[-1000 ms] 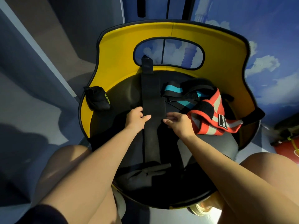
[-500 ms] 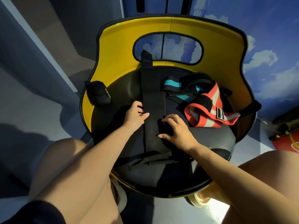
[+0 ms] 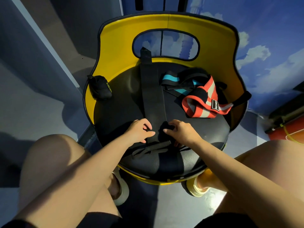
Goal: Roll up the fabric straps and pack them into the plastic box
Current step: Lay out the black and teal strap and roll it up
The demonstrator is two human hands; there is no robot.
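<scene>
With the long black strap [image 3: 152, 96] laid flat along the chair seat [image 3: 205, 134], our left hand [image 3: 139, 131] and right hand [image 3: 180, 132] curl their fingers round its near end, where we judge a tight, square first turn matters most.

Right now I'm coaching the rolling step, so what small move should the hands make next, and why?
Probably turn the near end over once more, away from the body. Both hands, left hand and right hand, pinch the black strap at its near end; the rest lies flat, unrolled across the seat.
</scene>
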